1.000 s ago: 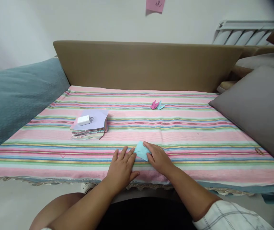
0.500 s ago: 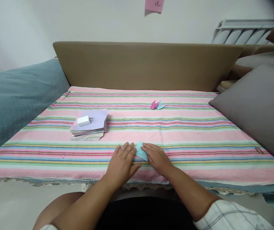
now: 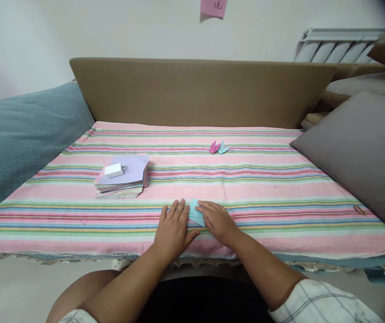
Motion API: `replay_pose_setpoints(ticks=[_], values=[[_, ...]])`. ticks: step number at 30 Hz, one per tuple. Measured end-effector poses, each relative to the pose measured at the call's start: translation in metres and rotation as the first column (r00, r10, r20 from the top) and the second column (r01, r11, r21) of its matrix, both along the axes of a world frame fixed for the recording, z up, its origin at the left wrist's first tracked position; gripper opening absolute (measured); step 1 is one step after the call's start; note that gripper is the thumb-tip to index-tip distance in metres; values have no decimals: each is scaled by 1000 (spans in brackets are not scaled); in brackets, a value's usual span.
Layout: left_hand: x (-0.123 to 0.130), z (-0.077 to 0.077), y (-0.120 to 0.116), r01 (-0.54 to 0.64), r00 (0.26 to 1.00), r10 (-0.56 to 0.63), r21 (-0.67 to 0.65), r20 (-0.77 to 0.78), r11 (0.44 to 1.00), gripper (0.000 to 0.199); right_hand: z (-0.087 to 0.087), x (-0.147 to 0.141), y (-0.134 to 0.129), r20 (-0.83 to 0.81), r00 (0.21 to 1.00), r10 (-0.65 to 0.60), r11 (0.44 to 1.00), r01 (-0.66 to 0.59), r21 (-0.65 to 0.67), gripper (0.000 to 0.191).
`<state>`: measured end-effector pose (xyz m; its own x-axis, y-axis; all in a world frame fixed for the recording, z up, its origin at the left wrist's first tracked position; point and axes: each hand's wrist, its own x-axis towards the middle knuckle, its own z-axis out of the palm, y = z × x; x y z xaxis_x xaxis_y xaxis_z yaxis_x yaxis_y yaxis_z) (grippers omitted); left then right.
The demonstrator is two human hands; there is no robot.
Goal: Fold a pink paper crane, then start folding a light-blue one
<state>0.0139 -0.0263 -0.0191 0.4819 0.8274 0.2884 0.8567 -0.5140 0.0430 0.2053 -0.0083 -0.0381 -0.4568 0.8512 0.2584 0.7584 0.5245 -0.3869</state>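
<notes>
A small folded light-blue paper lies on the striped cloth near its front edge, between my two hands. My left hand rests flat with fingers spread, its fingertips at the paper's left edge. From the right, my right hand lies over part of the paper with its fingers stretched out and pressing on it. The part of the paper under the fingers is hidden. Farther back sit a pink folded paper piece and a light-blue one, side by side.
A stack of coloured paper with a white plug adapter on top stands at the left. A gray cushion leans at the right, near a small brown ring-like item. A brown backrest runs behind.
The view has shifted slightly, so everything sits a little farther left. My hands stay at the blue paper, with only slight finger movement.
</notes>
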Motion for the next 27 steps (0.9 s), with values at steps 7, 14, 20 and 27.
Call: replay_pose_setpoints(ticks=[7, 14, 20, 27], values=[[11, -5, -6, 257, 962, -258, 25, 85, 966, 36, 0, 1, 1, -96, 995, -11, 1000, 9, -18, 44], [13, -12, -5, 240, 968, -239, -5, 80, 971, 42, -1, 4, 6, -263, 960, -93, 996, 87, -37, 58], [14, -11, -7, 220, 975, -220, 1, 18, 976, 48, 1, 9, 9, -203, 922, -330, 943, 311, -119, 61], [17, -11, -8, 211, 977, -211, 19, -13, 977, 48, 0, 22, 16, -268, 899, -346, 936, 311, -166, 66]])
